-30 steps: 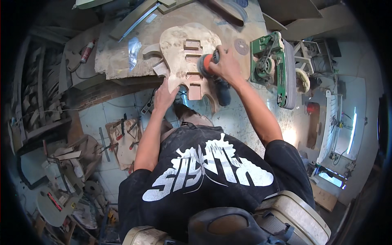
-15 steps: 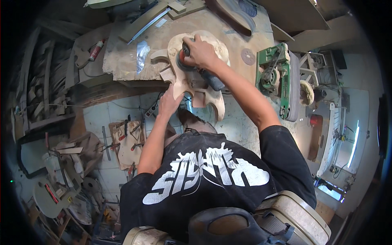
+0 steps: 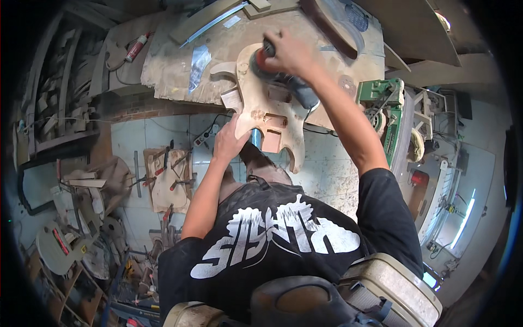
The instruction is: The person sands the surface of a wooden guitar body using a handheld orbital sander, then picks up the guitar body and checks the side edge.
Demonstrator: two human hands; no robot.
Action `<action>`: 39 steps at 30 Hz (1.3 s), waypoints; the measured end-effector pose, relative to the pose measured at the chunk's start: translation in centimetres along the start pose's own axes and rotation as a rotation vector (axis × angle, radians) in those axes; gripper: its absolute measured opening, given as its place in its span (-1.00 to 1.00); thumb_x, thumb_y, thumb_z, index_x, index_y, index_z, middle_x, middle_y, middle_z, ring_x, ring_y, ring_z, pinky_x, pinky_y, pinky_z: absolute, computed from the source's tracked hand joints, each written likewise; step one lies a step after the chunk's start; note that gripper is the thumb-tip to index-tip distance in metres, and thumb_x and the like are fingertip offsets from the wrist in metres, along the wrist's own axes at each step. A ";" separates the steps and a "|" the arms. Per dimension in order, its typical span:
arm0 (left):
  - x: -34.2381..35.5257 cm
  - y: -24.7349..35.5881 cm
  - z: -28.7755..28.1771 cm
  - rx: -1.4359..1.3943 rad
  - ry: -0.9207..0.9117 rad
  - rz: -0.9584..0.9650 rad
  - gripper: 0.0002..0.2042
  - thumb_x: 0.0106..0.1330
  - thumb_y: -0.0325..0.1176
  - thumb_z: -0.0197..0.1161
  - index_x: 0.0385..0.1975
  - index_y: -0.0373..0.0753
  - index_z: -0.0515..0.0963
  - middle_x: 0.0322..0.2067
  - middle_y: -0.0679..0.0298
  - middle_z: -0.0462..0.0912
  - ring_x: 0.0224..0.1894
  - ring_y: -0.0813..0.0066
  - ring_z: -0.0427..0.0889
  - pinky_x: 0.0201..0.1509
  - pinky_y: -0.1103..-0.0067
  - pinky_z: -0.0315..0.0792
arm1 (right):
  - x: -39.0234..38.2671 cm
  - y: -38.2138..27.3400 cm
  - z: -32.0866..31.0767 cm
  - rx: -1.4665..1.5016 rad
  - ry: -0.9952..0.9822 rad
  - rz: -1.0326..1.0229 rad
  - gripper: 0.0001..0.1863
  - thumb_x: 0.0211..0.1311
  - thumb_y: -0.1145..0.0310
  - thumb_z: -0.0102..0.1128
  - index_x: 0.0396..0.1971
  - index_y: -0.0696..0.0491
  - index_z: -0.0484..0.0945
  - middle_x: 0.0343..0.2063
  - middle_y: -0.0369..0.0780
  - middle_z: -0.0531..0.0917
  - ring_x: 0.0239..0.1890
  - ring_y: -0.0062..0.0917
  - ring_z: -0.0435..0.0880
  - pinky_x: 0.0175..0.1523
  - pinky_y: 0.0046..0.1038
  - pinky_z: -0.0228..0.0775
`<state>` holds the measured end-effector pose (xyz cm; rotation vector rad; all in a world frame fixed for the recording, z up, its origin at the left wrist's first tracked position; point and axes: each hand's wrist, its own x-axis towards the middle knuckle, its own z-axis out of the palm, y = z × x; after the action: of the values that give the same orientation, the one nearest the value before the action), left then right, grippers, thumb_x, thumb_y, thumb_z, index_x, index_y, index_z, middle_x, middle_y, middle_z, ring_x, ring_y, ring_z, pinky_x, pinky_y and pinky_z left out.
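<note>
A pale wooden guitar body (image 3: 253,109) with several rectangular cut-outs lies over the near edge of the workbench (image 3: 163,71). My left hand (image 3: 231,136) grips the lower left horn of the guitar body. My right hand (image 3: 286,54) is closed on an orbital sander (image 3: 299,90) with a red collar and dark housing, pressed on the upper part of the body; the hand is slightly blurred.
A green sanding machine (image 3: 373,90) stands at the bench's right. A curved brown piece (image 3: 332,27), wood strips (image 3: 210,22) and a glue tube (image 3: 136,49) lie around the bench top. Clamped boards (image 3: 169,188) and offcuts lie below left.
My right hand and the sander have moved from the middle-right of the guitar body to its upper left, then slightly up. The whole view has shifted; my left hand keeps its grip.
</note>
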<state>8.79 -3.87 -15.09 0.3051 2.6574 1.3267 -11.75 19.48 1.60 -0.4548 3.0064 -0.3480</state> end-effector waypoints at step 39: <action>-0.1 0.4 0.5 -0.021 0.048 -0.019 -0.24 0.33 -0.02 0.44 0.42 -0.34 0.38 0.10 -0.19 0.66 0.15 -0.19 0.63 0.20 0.14 0.54 | 3.1 -3.5 -0.2 -0.231 -0.093 -0.090 -0.26 0.14 0.09 0.42 0.34 -0.18 0.38 0.06 0.19 0.56 -0.01 0.12 0.72 0.02 0.04 0.66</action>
<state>9.08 -3.27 -15.05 0.2482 2.6763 1.3728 -13.74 15.38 2.47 -0.6082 2.9523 0.0168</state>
